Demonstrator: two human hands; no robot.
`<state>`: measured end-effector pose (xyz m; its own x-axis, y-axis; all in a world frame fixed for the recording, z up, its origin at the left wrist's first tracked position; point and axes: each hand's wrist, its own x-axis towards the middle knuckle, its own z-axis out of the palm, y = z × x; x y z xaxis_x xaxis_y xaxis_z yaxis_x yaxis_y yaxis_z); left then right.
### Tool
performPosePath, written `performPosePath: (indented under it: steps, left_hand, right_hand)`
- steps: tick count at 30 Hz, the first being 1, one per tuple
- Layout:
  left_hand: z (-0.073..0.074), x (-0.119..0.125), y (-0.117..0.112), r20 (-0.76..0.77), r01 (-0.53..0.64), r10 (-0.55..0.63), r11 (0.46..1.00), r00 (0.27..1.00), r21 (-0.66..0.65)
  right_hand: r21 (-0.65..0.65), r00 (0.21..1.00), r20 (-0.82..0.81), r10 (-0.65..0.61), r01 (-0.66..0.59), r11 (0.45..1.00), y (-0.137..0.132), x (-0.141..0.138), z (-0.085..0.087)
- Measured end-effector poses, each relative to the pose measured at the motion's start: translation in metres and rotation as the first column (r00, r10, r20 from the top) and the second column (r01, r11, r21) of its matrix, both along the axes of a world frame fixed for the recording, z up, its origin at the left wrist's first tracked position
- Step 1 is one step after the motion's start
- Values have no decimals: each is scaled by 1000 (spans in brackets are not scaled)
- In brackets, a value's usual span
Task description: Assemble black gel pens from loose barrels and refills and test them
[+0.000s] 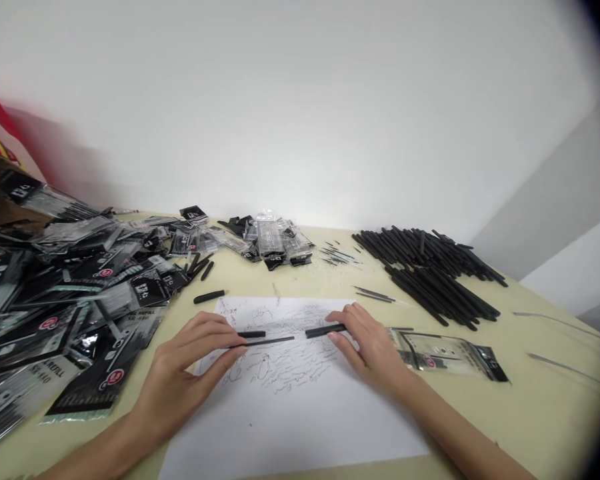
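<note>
A thin dark refill [277, 340] is pointing across the middle of a scribbled white sheet [300, 427], its near end sitting between the thumb and fingers of the left hand [237, 341], which is pinching narrowly. A short black piece [255, 334] is sticking out from under those same fingers, running just beyond the refill; how it is being gripped I cannot tell. The right hand [337, 330] is holding a black barrel [317, 331] between thumb and fingers, its end facing the refill across a small gap.

A clear packet [445, 353] is lying just beside the right wrist. Beyond the sheet, a loose black cap [209, 297] is resting at the left, and two dark refills [373, 294] are lying at the right. Farther out, black pen barrels [430, 273] are lying massed on the right of the bench [480, 427], crumpled wrappers [280, 240] are piling near the wall [300, 113], and printed refill packets [105, 327] are covering the left side. A red bag [0, 130] is standing at the far left.
</note>
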<state>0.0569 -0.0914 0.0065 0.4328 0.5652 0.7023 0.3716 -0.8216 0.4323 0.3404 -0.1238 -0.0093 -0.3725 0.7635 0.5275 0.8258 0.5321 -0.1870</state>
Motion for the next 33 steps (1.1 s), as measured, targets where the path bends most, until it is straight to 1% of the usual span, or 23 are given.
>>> performPosePath:
  steps: [3,6,8,13,16,20,23,26,29,31,33]
  left_hand:
    - [-2,2,0,-12,15,-15,1000,1000,-8]
    - [-3,3,-1,-12,26,-26,1000,1000,-12]
    - [-3,4,-2,-20,44,-45,999,999,-22]
    - [-4,8,-4,-38,125,-127,991,991,-49]
    - [-6,9,-4,-30,143,-146,987,989,-73]
    - [-10,8,-4,-29,147,-153,980,988,-137]
    - [-12,6,-2,-80,115,-131,977,988,-180]
    - [-13,1,1,-153,45,-76,979,985,-197]
    - [-17,-3,7,-245,-49,5,984,969,-173]
    - [-21,-5,12,-305,-114,66,983,950,-144]
    - [-25,-6,16,-361,-152,91,978,928,-144]
  right_hand:
    - [-33,998,-4,67,-67,997,-1,-7,-2]
    - [-46,987,4,160,-160,986,-3,-14,-2]
    - [-62,980,9,201,-200,978,-5,-18,-2]
    - [-122,964,11,267,-264,957,-10,-26,-1]
    - [-140,951,19,308,-302,943,-12,-29,-1]
    - [-160,953,0,302,-298,941,-12,-31,-2]
    - [-167,956,-20,292,-291,942,-11,-29,-2]
    - [-184,963,-29,270,-270,945,-11,-27,-2]
    - [-199,969,-25,248,-248,948,-10,-23,-3]
    - [-181,971,-23,237,-237,955,-9,-21,-2]
    - [-156,975,-20,222,-222,962,-8,-18,-1]
